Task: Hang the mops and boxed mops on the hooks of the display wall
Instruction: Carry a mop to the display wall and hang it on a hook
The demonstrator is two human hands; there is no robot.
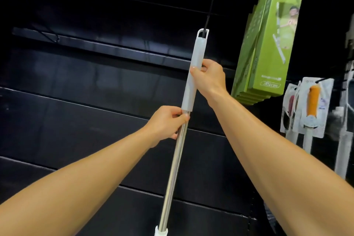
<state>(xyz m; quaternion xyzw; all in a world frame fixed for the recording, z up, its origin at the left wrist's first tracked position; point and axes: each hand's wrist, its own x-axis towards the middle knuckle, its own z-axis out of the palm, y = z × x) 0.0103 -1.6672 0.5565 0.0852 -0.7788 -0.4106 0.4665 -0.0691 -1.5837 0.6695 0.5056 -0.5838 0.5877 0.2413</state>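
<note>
A person lifts a mop (179,145) toward a black hook (207,19) on the dark display wall (76,86), the hanging loop (203,33) at the top of the pale handle sleeve (194,74) sitting at the hook's tip, apparently just threaded on. The right hand (208,76) curls its fingers and thumb around the upper sleeve, while the left hand (168,122) pinches the metal shaft just below the sleeve's lower end. The mop head is out of view at the bottom. To finish well, the loop likely needs sliding fully back along the hook before either hand lets go, the lower hand steadying the long shaft so it does not swing. Green boxed mops (268,44) already hang just to the right, near enough for a swaying handle to knock; packaged rollers (310,107) hang lower and farther right.
</note>
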